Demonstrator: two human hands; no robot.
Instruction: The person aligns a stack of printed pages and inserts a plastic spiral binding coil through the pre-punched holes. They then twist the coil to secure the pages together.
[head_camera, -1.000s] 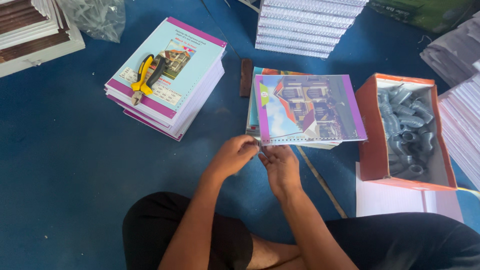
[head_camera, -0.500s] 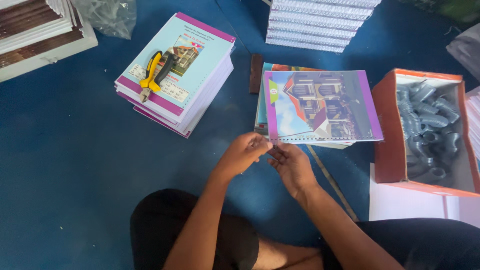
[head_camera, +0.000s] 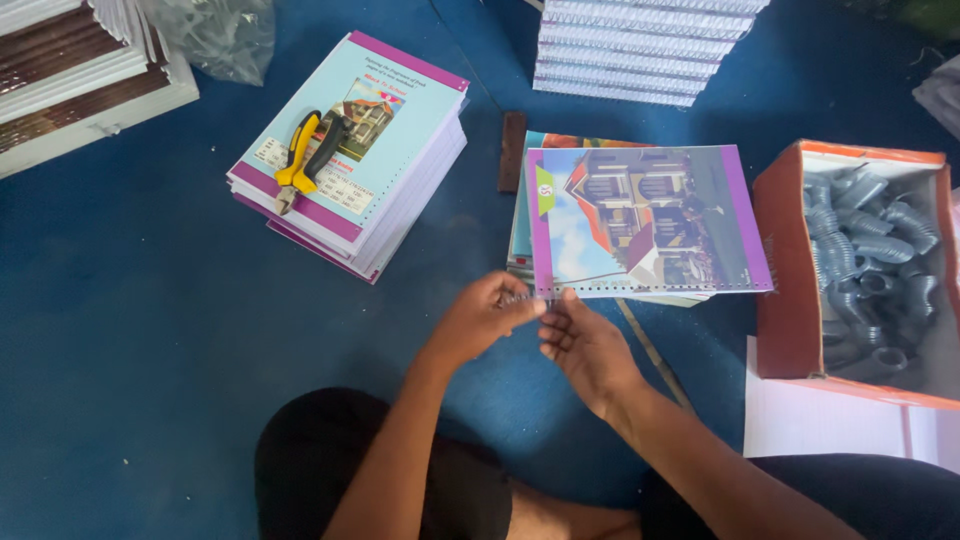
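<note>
A blue floor covering (head_camera: 120, 330) fills the view, and the person sits on it at 6 o'clock. At 3 o'clock stands an orange cardboard box (head_camera: 780, 290), open at the top, holding a heap of grey spiral binding coils (head_camera: 870, 260). White sheets (head_camera: 830, 440) lie just under its near edge.

At 12 o'clock a tall stack of spiral-bound white books (head_camera: 640, 50) rises; at 10 o'clock a white-framed stack (head_camera: 70, 70) sits beside a crumpled clear plastic bag (head_camera: 215, 35). At 11 o'clock a pile of pale-blue books with purple bands (head_camera: 370, 170) carries a picture of a house on its cover, and yellow-and-black cutting pliers (head_camera: 305, 155) lie on top.

In the middle lies a notebook (head_camera: 650, 220) with a purple border and a house picture, on top of a small stack; a dark brown block (head_camera: 512, 150) sits at its far left corner. A thin stick (head_camera: 655, 350) runs out from under the stack toward 5 o'clock.

The left hand (head_camera: 480, 320) and right hand (head_camera: 585, 345) meet at the notebook's near left corner, fingers pinched closed on the wire coil (head_camera: 525, 297) along its near edge.
</note>
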